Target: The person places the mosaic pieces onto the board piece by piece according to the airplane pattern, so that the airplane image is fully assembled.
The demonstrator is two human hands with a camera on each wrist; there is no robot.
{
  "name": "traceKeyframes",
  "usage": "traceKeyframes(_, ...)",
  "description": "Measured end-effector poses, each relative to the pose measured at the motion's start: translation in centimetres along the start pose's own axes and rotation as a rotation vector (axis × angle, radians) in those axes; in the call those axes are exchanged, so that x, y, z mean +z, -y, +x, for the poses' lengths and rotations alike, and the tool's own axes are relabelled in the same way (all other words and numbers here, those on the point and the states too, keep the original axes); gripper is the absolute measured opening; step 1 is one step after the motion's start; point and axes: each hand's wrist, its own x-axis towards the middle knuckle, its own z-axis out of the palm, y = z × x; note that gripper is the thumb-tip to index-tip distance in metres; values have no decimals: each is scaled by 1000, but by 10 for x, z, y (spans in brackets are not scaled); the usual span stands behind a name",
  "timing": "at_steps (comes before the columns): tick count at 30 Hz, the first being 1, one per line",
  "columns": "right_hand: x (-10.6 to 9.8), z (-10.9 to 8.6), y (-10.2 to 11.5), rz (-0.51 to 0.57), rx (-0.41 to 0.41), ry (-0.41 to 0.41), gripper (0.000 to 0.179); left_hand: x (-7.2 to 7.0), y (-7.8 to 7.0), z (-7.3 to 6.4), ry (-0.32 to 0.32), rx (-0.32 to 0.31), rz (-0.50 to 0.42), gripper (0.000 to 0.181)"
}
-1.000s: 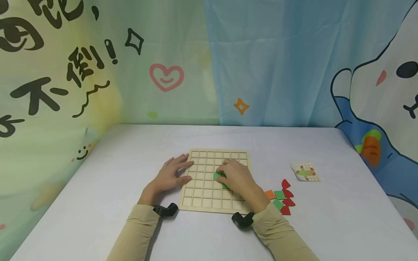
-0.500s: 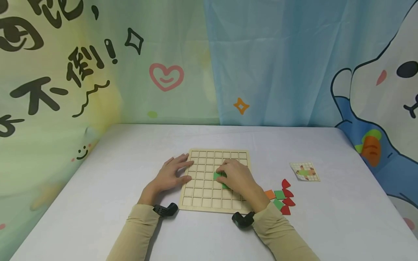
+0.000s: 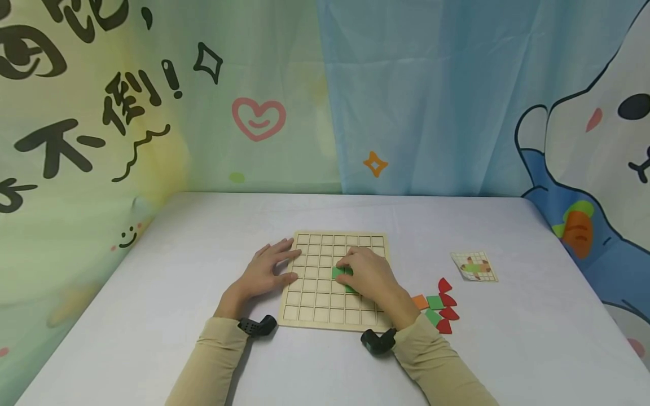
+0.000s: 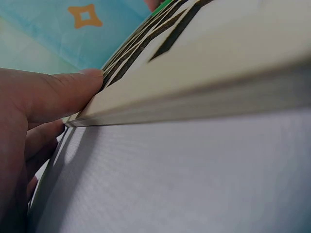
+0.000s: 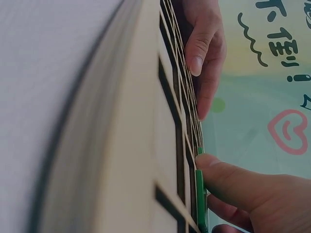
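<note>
A wooden grid board (image 3: 310,299) lies flat on the white table. My left hand (image 3: 266,270) rests at its left edge, fingers spread and the thumb on the rim; in the left wrist view the thumb (image 4: 73,92) lies over the edge. Over the board's middle, my right hand (image 3: 370,273) has bent fingers, with thumb and index finger at a green square tile (image 3: 337,273). Another green tile (image 5: 200,199) sits in the grid below the thumb in the right wrist view. My right hand partly hides the green tiles, so their full number cannot be seen.
Right of the board lie an orange tile (image 3: 420,303), green tiles (image 3: 435,303) and several red rounded pieces (image 3: 448,314). Farther right is a small pattern card (image 3: 476,267) with one corner lifted. A printed curtain (image 3: 431,101) hangs behind the table.
</note>
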Motion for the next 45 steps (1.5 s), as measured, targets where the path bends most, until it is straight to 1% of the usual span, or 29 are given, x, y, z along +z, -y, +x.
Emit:
traceKeyframes(6, -1, -1, 1, -7, 11, 7, 26, -1, -1, 0, -4, 5, 1, 59)
traceKeyframes(10, -4, -2, 1, -8, 2, 14, 30, -1, -1, -1, -4, 0, 3, 59)
traceKeyframes(14, -10, -2, -3, -20, -4, 11, 36, -1, -2, -1, -3, -4, -9, 59)
traceKeyframes(17, -19, -3, -8, -9, 31, 26, 40, 0, -1, -1, -5, -1, -10, 59)
traceKeyframes(21, -36, -7, -21, 57, 103, 83, 47, 2, -2, -1, -8, 1, -7, 59)
traceKeyframes(23, -44, -11, -31, 71, 120, 113, 52, 3, -2, -1, -6, -1, -6, 59)
traceKeyframes(29, -65, -27, -62, 49, 161, 195, 63, 3, -2, -2, 13, -3, -5, 60)
traceKeyframes(32, -71, -36, -72, 23, 185, 244, 73, 0, -3, -1, 12, -1, -6, 60)
traceKeyframes(35, -73, -42, -76, -3, 196, 312, 88, -2, -2, -1, 9, -3, -3, 60)
traceKeyframes(37, -72, -45, -75, -15, 187, 361, 96, -2, -1, -1, 11, -9, -1, 60)
traceKeyframes(40, -70, -47, -70, -26, 173, 418, 103, -2, -1, -1, 14, -13, -7, 61)
traceKeyframes(42, -69, -48, -67, -23, 174, 429, 105, -1, -1, -1, 13, -15, -6, 61)
traceKeyframes(45, -66, -48, -69, -17, 205, 418, 105, -1, -2, -1, 13, -14, -4, 61)
